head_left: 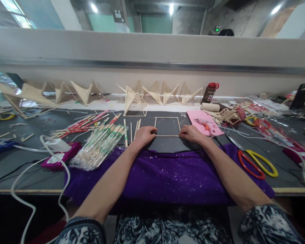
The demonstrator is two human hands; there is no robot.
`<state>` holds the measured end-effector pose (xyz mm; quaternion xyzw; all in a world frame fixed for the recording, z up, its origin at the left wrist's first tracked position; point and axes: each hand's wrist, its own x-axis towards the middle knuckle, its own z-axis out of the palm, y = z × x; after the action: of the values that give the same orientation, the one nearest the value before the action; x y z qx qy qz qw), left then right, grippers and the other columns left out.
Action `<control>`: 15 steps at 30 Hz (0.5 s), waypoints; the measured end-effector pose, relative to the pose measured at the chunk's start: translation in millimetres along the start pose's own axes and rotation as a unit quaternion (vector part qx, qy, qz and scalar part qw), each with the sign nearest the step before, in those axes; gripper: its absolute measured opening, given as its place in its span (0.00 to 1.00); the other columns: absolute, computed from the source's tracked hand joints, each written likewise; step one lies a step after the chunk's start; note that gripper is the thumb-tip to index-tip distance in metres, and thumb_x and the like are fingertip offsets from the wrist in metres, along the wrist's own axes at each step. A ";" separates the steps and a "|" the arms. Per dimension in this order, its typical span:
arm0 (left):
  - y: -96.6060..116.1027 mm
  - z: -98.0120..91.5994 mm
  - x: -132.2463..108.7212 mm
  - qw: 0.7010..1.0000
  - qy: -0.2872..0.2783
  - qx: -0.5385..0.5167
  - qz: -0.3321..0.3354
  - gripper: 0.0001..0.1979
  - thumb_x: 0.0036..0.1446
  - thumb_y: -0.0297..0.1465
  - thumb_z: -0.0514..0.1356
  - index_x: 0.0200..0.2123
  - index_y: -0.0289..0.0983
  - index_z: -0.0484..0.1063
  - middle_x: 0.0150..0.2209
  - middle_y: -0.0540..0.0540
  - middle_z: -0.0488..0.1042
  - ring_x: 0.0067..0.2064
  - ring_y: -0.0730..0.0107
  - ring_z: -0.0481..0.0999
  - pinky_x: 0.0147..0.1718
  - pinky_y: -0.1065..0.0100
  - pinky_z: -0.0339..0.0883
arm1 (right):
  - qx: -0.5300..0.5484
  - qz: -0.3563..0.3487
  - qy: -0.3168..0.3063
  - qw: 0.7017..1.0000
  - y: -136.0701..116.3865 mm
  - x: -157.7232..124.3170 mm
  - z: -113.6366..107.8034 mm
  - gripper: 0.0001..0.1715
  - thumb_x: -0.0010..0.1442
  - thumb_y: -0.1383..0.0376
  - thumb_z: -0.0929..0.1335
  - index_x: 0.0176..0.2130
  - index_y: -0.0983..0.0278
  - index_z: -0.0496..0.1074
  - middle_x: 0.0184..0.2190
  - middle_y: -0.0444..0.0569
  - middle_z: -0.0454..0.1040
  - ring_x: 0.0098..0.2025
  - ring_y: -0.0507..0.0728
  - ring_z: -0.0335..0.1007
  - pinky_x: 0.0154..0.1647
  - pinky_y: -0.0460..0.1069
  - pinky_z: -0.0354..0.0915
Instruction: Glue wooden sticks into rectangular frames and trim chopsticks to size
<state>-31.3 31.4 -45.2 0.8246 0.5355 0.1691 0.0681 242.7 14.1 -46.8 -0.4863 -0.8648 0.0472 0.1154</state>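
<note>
A thin square frame of wooden sticks (167, 117) lies on the dark grey tabletop in front of me. My left hand (145, 134) pinches its near left corner, where the front stick ends. At the near right corner, my right hand (191, 133) has its fingers closed on the other end of that stick. Both forearms rest across a purple cloth (167, 179) with white specks. Just left of my left hand lie a few loose wooden sticks (138, 126). Beside my right hand, a pink hot glue gun (211, 128) rests on a pink sheet (193, 117).
Stick models with twisted surfaces (165, 94) line the back by the partition. Plastic-wrapped chopsticks (101, 145) and a purple power strip (63, 156) with white cables are at left. Large scissors (256, 164) lie at right, with a dark bottle (209, 92) behind.
</note>
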 end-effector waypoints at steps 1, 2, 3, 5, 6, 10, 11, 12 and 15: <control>0.2 0.5 -0.1 1.000 0.000 0.003 -0.002 0.16 0.49 0.33 0.57 0.43 0.46 0.73 0.44 0.53 0.76 0.46 0.66 0.72 0.43 0.69 0.64 | 0.000 0.002 -0.001 1.000 0.2 0.4 0.6 0.12 0.55 0.67 0.64 0.34 0.64 0.76 0.32 0.47 0.74 0.34 0.51 0.67 0.35 0.43 0.57; 0.5 1.0 -0.2 1.000 -0.001 0.006 -0.006 0.16 0.49 0.33 0.57 0.43 0.46 0.73 0.44 0.53 0.75 0.47 0.67 0.72 0.43 0.69 0.63 | 0.002 0.005 -0.002 1.000 0.3 0.7 1.2 0.12 0.55 0.67 0.64 0.34 0.64 0.76 0.32 0.47 0.74 0.34 0.51 0.68 0.35 0.43 0.58; 0.9 1.5 -0.2 1.000 -0.001 0.010 -0.010 0.16 0.49 0.34 0.57 0.43 0.47 0.73 0.44 0.54 0.75 0.47 0.67 0.72 0.44 0.69 0.63 | 0.004 0.007 -0.002 1.000 0.2 0.9 1.6 0.12 0.55 0.67 0.64 0.34 0.64 0.76 0.32 0.48 0.74 0.34 0.51 0.68 0.35 0.43 0.58; 2.1 2.0 -0.1 1.000 0.000 0.020 -0.016 0.16 0.49 0.34 0.57 0.43 0.47 0.73 0.45 0.54 0.75 0.47 0.66 0.72 0.44 0.69 0.63 | 0.009 0.010 0.000 1.000 -0.7 1.2 2.0 0.11 0.54 0.67 0.64 0.34 0.64 0.77 0.32 0.48 0.74 0.34 0.52 0.68 0.36 0.43 0.58; 2.8 2.1 -0.1 1.000 0.002 0.026 -0.018 0.17 0.48 0.34 0.57 0.43 0.47 0.73 0.45 0.53 0.75 0.47 0.66 0.72 0.43 0.69 0.63 | 0.010 0.012 0.001 1.000 -1.4 1.2 1.9 0.11 0.54 0.67 0.64 0.34 0.65 0.77 0.33 0.48 0.74 0.34 0.52 0.68 0.36 0.43 0.58; 5.8 1.2 0.1 0.999 0.001 0.042 -0.022 0.17 0.48 0.34 0.57 0.44 0.47 0.73 0.43 0.53 0.76 0.46 0.65 0.72 0.41 0.69 0.64 | 0.011 0.023 0.004 1.000 -4.1 1.6 1.0 0.11 0.53 0.69 0.64 0.33 0.65 0.77 0.33 0.48 0.75 0.34 0.52 0.68 0.35 0.43 0.58; 6.5 0.8 0.0 0.999 0.001 0.045 -0.023 0.17 0.48 0.34 0.57 0.44 0.47 0.73 0.43 0.53 0.76 0.45 0.65 0.72 0.41 0.69 0.64 | 0.012 0.025 0.003 1.000 -4.3 1.9 1.0 0.11 0.53 0.69 0.64 0.33 0.65 0.77 0.32 0.48 0.75 0.34 0.52 0.68 0.35 0.43 0.58; 7.3 0.5 -0.1 0.999 0.001 0.047 -0.025 0.17 0.48 0.34 0.57 0.44 0.47 0.73 0.43 0.53 0.76 0.45 0.65 0.72 0.41 0.69 0.64 | 0.013 0.027 0.003 1.000 -4.3 2.3 1.1 0.11 0.53 0.69 0.64 0.33 0.65 0.77 0.32 0.48 0.75 0.34 0.52 0.68 0.35 0.43 0.58; 9.2 0.0 -0.4 0.998 0.005 0.048 -0.032 0.17 0.48 0.33 0.57 0.43 0.47 0.73 0.43 0.53 0.76 0.45 0.66 0.73 0.41 0.69 0.64 | 0.015 0.029 0.004 0.999 -3.5 3.6 2.2 0.11 0.52 0.69 0.64 0.32 0.66 0.77 0.32 0.48 0.75 0.33 0.51 0.68 0.33 0.42 0.58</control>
<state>-23.5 27.1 -42.6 0.8087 0.5692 0.1453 0.0307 237.5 15.5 -47.7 -0.5100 -0.8488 0.0617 0.1249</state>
